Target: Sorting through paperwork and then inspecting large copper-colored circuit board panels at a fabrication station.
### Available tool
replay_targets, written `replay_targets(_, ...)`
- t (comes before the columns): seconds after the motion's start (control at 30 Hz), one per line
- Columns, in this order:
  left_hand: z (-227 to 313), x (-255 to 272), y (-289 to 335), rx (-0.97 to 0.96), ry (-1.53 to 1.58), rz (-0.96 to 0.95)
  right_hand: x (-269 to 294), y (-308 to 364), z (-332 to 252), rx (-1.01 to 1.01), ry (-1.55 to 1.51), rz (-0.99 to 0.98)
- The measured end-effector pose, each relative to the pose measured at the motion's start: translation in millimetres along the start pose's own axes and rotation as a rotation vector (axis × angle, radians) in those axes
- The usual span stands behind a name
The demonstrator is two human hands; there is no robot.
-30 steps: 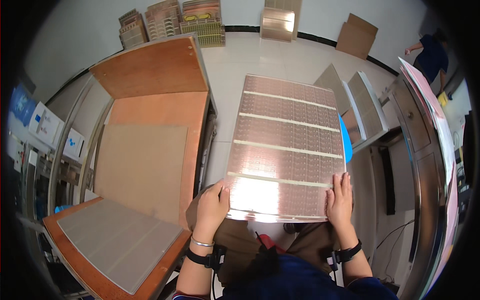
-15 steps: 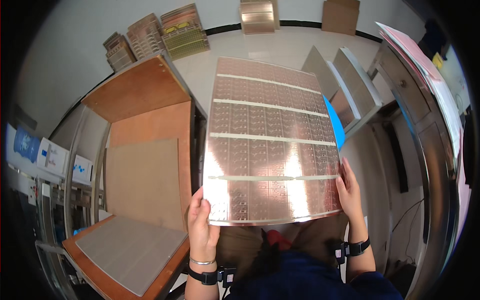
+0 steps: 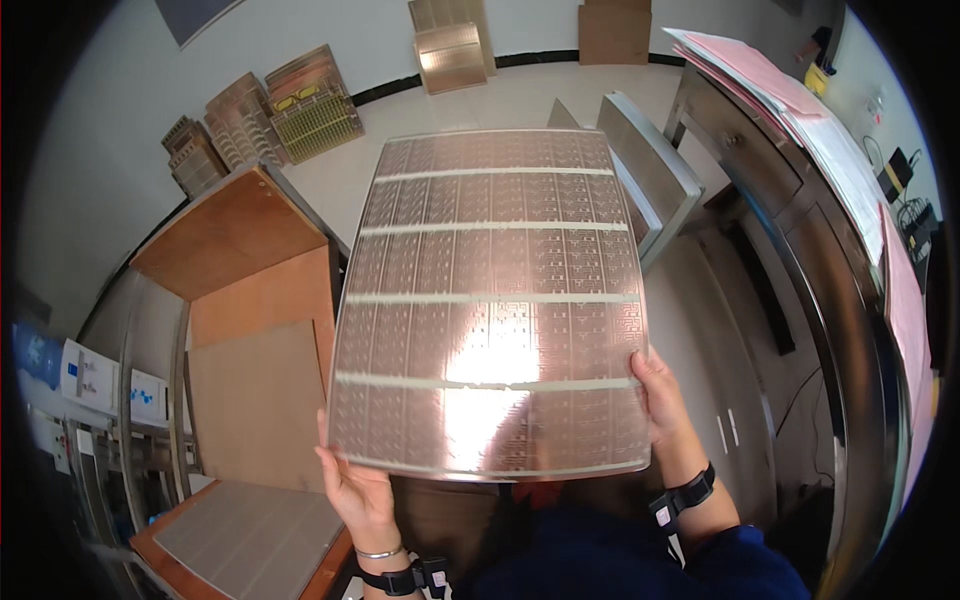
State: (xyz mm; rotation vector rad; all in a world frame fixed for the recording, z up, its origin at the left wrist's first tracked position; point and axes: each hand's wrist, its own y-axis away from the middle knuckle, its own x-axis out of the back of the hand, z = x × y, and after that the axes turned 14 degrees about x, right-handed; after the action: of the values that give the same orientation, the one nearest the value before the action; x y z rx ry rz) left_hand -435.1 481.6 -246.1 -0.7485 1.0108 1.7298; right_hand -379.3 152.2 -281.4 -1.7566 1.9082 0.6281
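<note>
A large copper-coloured printed circuit panel (image 3: 490,265), crossed by pale strips and covered in fine repeated track patterns, is held up in front of me. My left hand (image 3: 355,492) supports it at the lower left corner, with some fingers hidden behind it. At the lower right edge my right hand (image 3: 660,400) grips the panel, thumb on the front face. Bright glare washes out part of the lower surface. To the left, a wooden rack (image 3: 262,262) stands beside the panel, with a grey patterned sheet (image 3: 250,540) lying on its base.
A brown board (image 3: 255,400) leans in the rack. Upright grey panels (image 3: 650,165) stand beyond on the right, near a dark metal desk (image 3: 800,215) bearing pink and white papers (image 3: 765,75). More circuit panels (image 3: 315,115) lean on the far wall.
The panel has shifted left in view and is turned slightly, with both hands still on it. The surroundings have swung left, and the blue thing behind the panel no longer shows.
</note>
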Motion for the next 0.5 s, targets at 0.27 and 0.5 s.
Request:
replay_targets(0.27,-60,11,27,0.27,-0.211,-0.085,-56,30,56,-0.254,-0.21,-0.169)
replay_targets(0.5,10,44,19,0.15,-0.294,0.054,-12,-31,-12,0.277,-0.218,0.077)
